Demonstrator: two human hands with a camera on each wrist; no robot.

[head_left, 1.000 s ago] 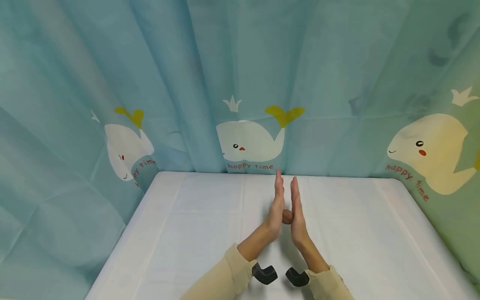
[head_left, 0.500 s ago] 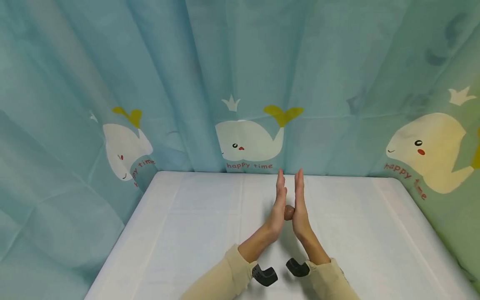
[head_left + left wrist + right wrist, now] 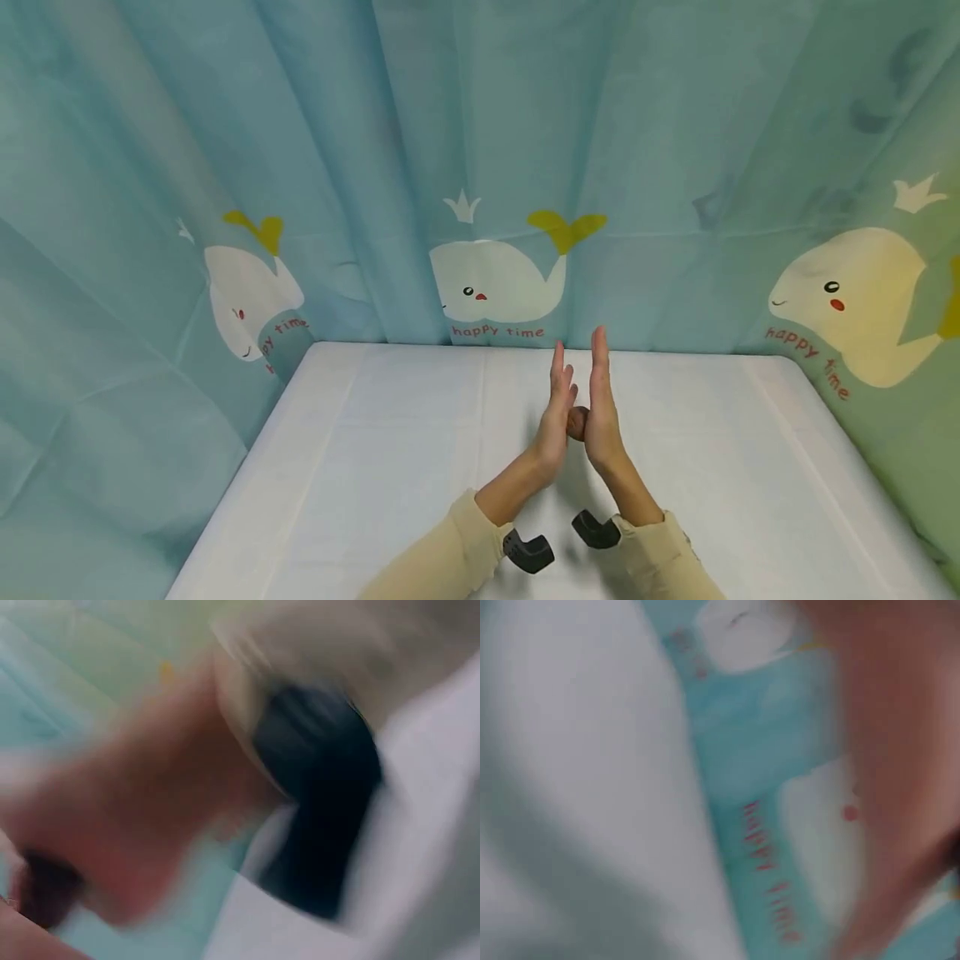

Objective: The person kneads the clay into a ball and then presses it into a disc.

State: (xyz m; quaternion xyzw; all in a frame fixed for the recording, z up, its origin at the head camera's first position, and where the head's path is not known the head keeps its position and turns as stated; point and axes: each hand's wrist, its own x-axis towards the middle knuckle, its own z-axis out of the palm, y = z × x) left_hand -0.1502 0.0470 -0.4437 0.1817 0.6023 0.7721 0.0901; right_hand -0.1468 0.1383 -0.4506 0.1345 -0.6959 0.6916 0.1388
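Between the two flat palms sits a small brown lump (image 3: 577,423), pressed from both sides and lifted off the white table (image 3: 375,467). The left hand (image 3: 557,417) stands on edge with its fingers straight and pointing away from the person; the lump lies to its right, against the lower palm. The right hand (image 3: 602,408) mirrors it, fingers straight and reaching a little farther forward than the left fingertips, with the lump to its left at the heel of the palm. Neither hand curls around the lump: both are flat and extended, touching it only with the palm faces. Both hands are equally near, since it is squeezed in the gap where the palms converge, while the fingertips above stay slightly apart. The lump looks roundish, so I cannot tell a long axis from the head view. Both wrist views are too blurred to add detail. Behind the fingertips hangs a blue curtain (image 3: 480,167) printed with white whales; below the wrists, beige sleeves (image 3: 457,558) carry dark camera mounts.
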